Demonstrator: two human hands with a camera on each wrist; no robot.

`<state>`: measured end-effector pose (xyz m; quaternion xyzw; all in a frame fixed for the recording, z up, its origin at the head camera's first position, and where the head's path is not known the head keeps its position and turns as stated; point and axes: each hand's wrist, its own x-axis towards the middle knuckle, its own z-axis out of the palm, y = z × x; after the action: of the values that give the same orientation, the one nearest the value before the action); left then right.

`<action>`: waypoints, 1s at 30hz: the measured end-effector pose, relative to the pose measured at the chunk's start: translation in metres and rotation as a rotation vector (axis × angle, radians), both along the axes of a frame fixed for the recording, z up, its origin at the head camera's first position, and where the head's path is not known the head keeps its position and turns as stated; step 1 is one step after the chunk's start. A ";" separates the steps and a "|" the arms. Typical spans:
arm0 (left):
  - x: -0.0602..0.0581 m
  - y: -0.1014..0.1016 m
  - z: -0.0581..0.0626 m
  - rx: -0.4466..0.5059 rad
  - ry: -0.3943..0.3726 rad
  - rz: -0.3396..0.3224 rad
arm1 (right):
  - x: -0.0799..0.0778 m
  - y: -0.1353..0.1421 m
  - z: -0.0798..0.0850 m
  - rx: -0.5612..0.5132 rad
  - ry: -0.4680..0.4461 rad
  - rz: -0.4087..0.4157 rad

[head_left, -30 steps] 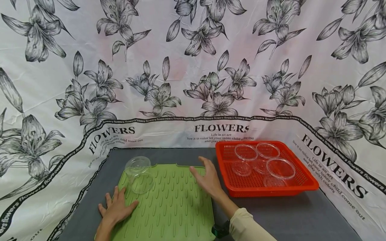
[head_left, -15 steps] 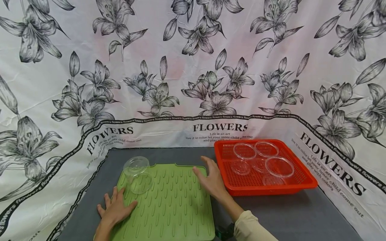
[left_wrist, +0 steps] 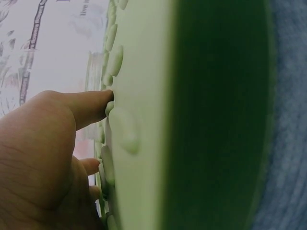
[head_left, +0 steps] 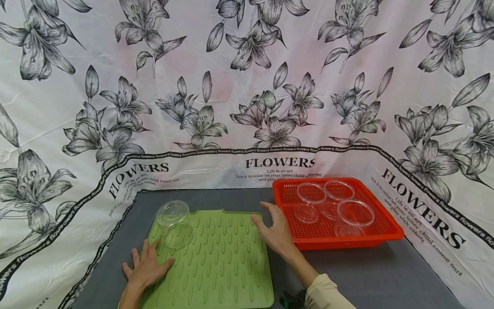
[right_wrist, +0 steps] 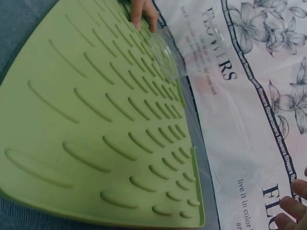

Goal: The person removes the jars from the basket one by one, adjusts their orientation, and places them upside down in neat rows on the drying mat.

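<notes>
A green ridged silicone mat [head_left: 216,266] lies on the grey table. On its far left corner stands a clear plastic cup [head_left: 174,225]. My left hand [head_left: 146,269] rests on the mat's left side, fingers spread, fingertips just short of the cup; in the left wrist view the thumb [left_wrist: 91,105] touches the ridged surface. Over the mat's far right corner is my right hand [head_left: 277,231], holding nothing, thumb and fingers apart. It is close to the near left wall of a red plastic basket [head_left: 308,243]. Only its fingertips [right_wrist: 292,211] show in the right wrist view.
Several clear cups, one of them nearest the front [head_left: 356,213], stand upright in the basket. A dark object [head_left: 292,299] sits by my right sleeve [head_left: 328,294]. A flower-printed cloth [head_left: 208,171] hangs behind and along both sides of the table.
My right hand has drifted slightly right, toward the basket. The left hand stays on the mat, and the cup keeps its place. The head view has shifted a little.
</notes>
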<state>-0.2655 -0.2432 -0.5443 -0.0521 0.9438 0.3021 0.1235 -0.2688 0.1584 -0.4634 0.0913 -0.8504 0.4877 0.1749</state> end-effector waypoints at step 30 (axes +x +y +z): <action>-0.001 -0.001 0.003 -0.003 -0.029 -0.015 | 0.011 0.086 0.019 0.084 0.078 -0.140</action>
<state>-0.2667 -0.2439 -0.5417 -0.0494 0.9427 0.2990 0.1395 -0.2581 0.2439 -0.4442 0.0578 -0.8670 0.4342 0.2378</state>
